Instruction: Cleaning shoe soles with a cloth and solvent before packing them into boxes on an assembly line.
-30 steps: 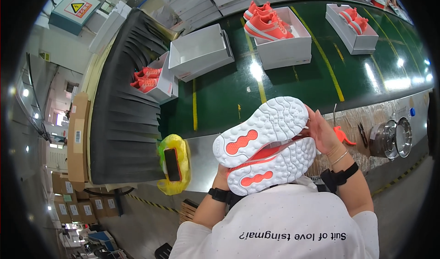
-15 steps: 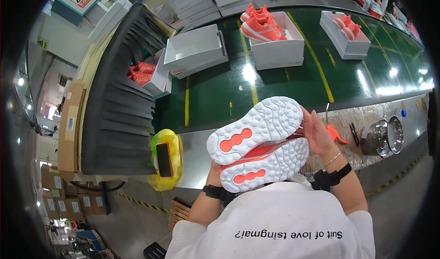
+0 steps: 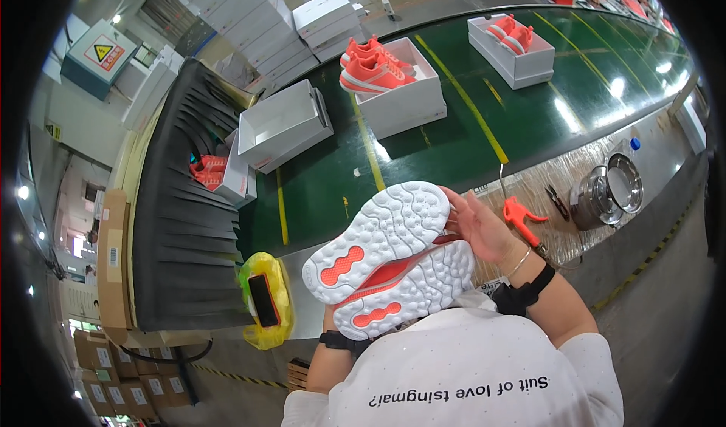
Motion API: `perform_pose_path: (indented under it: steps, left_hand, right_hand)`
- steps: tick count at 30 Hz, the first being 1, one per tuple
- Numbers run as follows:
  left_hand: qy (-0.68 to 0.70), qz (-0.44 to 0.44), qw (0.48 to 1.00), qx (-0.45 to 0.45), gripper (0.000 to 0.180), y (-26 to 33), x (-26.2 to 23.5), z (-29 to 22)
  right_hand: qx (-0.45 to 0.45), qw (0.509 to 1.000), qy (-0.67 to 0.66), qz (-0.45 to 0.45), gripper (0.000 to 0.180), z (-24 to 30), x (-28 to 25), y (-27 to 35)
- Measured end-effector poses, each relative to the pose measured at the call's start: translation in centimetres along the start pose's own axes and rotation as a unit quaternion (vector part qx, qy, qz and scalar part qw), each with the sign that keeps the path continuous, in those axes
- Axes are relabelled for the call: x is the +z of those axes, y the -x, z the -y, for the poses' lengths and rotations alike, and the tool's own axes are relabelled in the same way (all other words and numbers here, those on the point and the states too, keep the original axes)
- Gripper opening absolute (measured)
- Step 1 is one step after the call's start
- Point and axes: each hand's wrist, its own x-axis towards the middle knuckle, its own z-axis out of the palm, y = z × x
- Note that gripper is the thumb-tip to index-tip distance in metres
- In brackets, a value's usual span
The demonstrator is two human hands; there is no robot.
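A pair of coral-red sneakers (image 3: 378, 280) is held up in front of my chest, side by side, with their white soles turned toward the view. Each sole has a coral inset at one end. My right hand (image 3: 484, 230) grips the pair at the right end, thumb and fingers round the edge. At the left end, my left hand (image 3: 330, 318) supports the pair from behind; its fingers are hidden by the soles. An orange air blow gun (image 3: 522, 217) lies on the bench just beyond my right hand.
On the green conveyor belt (image 3: 318, 193) stand an empty white shoebox (image 3: 283, 128) and white boxes holding coral sneakers (image 3: 374, 72). A black strip curtain (image 3: 189, 276) hangs at left. A phone (image 3: 264, 300) rests on a yellow bag; pliers (image 3: 558, 202) and steel bowls (image 3: 597, 199) lie right.
The view has turned, so the boxes and belt appear further left. Both hands still hold the sneakers, which sit a little lower and further left in the picture. More of the blow gun shows.
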Motion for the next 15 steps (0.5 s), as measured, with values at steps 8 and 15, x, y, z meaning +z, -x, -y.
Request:
perform_pose_path:
  steps: [8, 15]
  left_hand:
    - [-0.006, -0.032, 0.997, -0.073, 0.054, -1.4, 0.8, 0.2]
    - [-0.007, -0.044, 0.993, -0.108, 0.054, 1.4, -0.5, 0.4]
  right_hand:
    - [0.005, 1.0, -0.025, 0.003, 0.07, 0.0, -0.8, -0.3]
    - [0.01, 0.997, -0.071, -0.011, 0.071, -0.8, -2.0, -0.6]
